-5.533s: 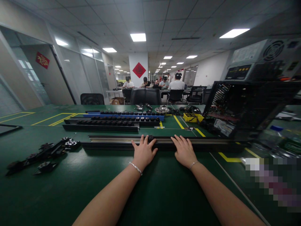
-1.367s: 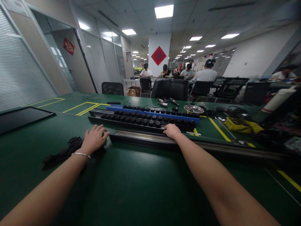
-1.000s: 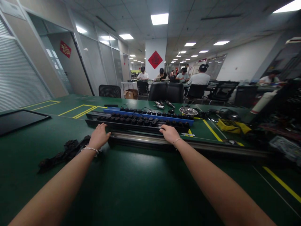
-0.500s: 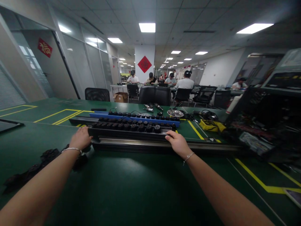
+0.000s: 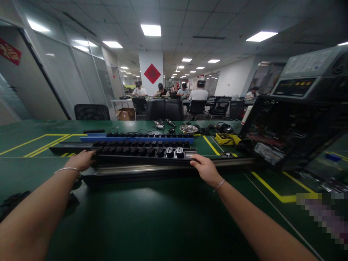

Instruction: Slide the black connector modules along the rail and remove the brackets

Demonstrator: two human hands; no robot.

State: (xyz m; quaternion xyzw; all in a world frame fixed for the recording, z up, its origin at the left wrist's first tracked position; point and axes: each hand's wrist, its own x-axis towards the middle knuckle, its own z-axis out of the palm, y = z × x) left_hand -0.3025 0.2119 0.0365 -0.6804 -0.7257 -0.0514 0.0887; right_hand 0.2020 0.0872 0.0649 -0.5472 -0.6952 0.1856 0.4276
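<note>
My left hand point(image 5: 83, 160) is closed round the left end of a long black power strip point(image 5: 141, 159), and my right hand point(image 5: 205, 168) grips its right end with the thumb on top. A row of round black socket modules point(image 5: 160, 151) sits in the strip's channel; white marks show on the two at the right. Just in front lies a long dark metal rail point(image 5: 152, 169), partly under the strip. Behind are another black strip point(image 5: 65, 145) with sockets and a blue strip point(image 5: 92, 139) with a row of black parts.
A silver bowl point(image 5: 188, 129), handheld tools point(image 5: 159, 125) and a yellow container point(image 5: 227, 139) stand farther back on the green table point(image 5: 146, 221). An opened computer case point(image 5: 280, 134) rises at the right. Loose black parts point(image 5: 13, 203) lie left of my arm. People sit at tables beyond.
The view has turned right, so most things appear farther left. My two hands still hold the power strip, which has shifted slightly to the right relative to the rail in front.
</note>
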